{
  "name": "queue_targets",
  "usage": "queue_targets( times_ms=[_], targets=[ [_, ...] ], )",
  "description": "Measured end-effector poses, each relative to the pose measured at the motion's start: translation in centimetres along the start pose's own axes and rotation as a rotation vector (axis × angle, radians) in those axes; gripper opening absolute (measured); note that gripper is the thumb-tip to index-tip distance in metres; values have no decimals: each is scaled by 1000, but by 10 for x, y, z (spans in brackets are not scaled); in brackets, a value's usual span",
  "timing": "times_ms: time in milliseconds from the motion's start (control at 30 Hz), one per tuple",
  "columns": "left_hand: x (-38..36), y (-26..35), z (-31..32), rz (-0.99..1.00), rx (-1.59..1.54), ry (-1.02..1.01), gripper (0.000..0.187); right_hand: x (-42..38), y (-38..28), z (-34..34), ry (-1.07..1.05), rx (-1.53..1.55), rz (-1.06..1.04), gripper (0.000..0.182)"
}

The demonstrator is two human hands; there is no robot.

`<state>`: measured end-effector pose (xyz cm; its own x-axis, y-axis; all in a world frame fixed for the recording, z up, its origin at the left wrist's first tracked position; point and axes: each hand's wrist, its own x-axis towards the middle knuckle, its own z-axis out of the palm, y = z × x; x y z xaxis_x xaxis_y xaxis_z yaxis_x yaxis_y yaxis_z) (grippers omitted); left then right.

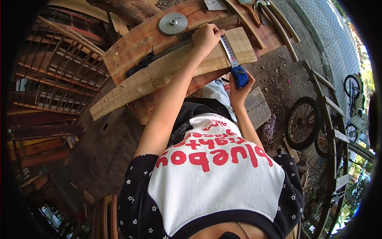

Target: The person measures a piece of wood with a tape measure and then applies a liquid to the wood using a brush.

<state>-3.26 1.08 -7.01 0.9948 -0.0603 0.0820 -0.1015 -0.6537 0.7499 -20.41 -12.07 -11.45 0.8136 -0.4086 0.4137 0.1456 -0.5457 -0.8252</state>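
A long wooden board (155, 73), wide at its right end and tapering toward the left, lies across the workbench. At its far edge my left hand (205, 39) pinches the end of an extended measuring tape blade. The yellow-white blade crosses the board's width near its right end. My right hand (240, 89) is wrapped round the blue tape measure (239, 76) just off the board's near edge. Beyond the board, left of my left hand, a grey metal disc (173, 24) rests on the bench. A dark cloth-like item (140, 64) lies against the board's far side.
The wooden workbench (121, 51) has curved wooden strips (278, 26) and a brush (251, 12) at its far right. Wooden frames with slats (59, 63) are stacked at left. On the right stand a wheel (302, 123), a wooden ladder-like frame (336, 137) and a mesh fence (322, 24).
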Motion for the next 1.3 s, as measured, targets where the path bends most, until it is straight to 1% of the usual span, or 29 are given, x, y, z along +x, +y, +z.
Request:
queue_targets(
  times_ms=[567,733,1300],
  targets=[
    [-1,0,0,16,0,15,36,0,2,0,8,-22,-34,53],
    [-1,0,0,13,2,20,36,0,-1,0,1,20,4,52],
    [-2,2,-1,21,9,10,37,0,2,0,2,4,4,53]
  ],
)
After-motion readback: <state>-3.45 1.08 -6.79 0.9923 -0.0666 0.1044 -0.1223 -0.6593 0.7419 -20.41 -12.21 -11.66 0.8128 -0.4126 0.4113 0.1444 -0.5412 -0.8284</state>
